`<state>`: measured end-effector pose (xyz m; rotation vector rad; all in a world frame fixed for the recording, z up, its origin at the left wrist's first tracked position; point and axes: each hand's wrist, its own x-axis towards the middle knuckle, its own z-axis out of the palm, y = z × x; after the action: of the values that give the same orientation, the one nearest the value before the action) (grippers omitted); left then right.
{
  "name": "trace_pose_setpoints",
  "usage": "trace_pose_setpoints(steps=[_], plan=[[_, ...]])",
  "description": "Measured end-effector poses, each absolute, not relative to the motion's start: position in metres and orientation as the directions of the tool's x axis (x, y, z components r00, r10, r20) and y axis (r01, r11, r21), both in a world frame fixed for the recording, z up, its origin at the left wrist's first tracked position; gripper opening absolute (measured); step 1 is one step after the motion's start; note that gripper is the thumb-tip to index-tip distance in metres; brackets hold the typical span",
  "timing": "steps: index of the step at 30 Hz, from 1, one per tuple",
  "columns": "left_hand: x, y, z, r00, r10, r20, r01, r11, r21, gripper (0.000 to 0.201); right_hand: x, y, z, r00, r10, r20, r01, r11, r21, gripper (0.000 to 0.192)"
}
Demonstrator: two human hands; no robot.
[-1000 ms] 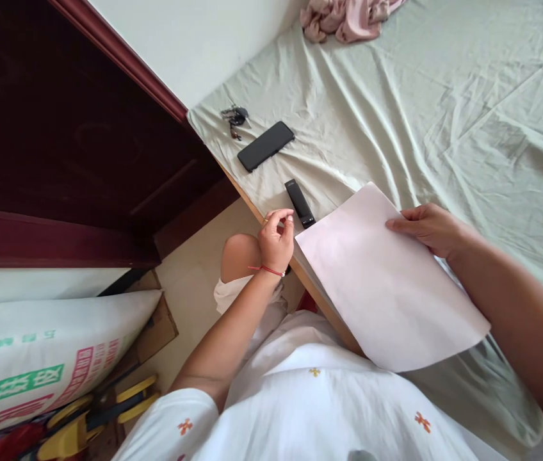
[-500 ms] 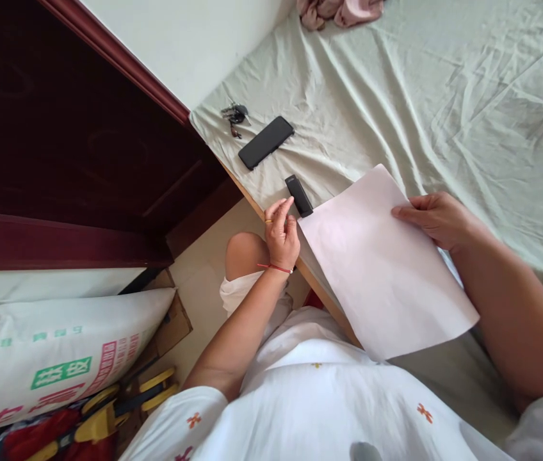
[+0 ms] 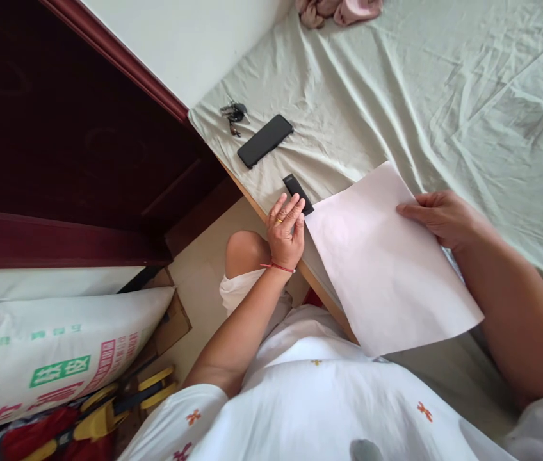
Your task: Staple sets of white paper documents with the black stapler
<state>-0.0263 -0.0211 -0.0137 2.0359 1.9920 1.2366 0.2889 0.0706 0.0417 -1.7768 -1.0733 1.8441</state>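
A pale pink sheet of paper (image 3: pixel 381 269) lies tilted over the near edge of a bed covered in a light green sheet (image 3: pixel 420 96). My right hand (image 3: pixel 442 218) pinches the paper's far right edge. My left hand (image 3: pixel 287 232), wearing a ring and a red wrist string, rests at the bed's edge with its fingers stretched over the near end of a small black oblong device (image 3: pixel 296 189). That device lies just left of the paper's far corner. The fingers touch it but are not closed around it.
A black phone (image 3: pixel 265 141) and a bunch of keys (image 3: pixel 234 114) lie near the bed's corner. Pink cloth (image 3: pixel 339 10) sits at the far end. A dark wooden door (image 3: pixel 84 128) stands left. On the floor are a printed sack (image 3: pixel 50 352) and yellow-handled tools (image 3: pixel 122 403).
My left hand has moved up from the bed's edge and laid its fingers over the black device. The paper has shifted slightly away from me in my right hand.
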Motion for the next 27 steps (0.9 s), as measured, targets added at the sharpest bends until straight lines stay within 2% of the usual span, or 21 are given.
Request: trace_pose_setpoints(steps=[11, 18, 23, 27], plan=[[-0.022, -0.024, -0.014, -0.172, 0.859, 0.482, 0.828, -0.14, 0.544, 0.038, 0.291, 0.069, 0.041, -0.137, 0.709, -0.691, 0.234, -0.655, -0.718, 0.012], [-0.019, -0.027, -0.015, -0.134, 0.881, 0.453, 0.888, -0.096, 0.449, 0.036, 0.291, 0.071, 0.037, -0.168, 0.701, -0.693, 0.203, -0.663, -0.72, 0.013], [-0.026, -0.032, -0.019, -0.02, 0.918, 0.396, 0.866, -0.182, 0.465, 0.051, 0.29, 0.067, 0.04, -0.201, 0.714, -0.67, 0.206, -0.638, -0.742, 0.012], [-0.03, -0.033, -0.025, 0.008, 0.89, 0.455, 0.846, -0.249, 0.472, 0.059, 0.294, 0.061, 0.045, -0.276, 0.752, -0.599, 0.207, -0.562, -0.801, 0.022]])
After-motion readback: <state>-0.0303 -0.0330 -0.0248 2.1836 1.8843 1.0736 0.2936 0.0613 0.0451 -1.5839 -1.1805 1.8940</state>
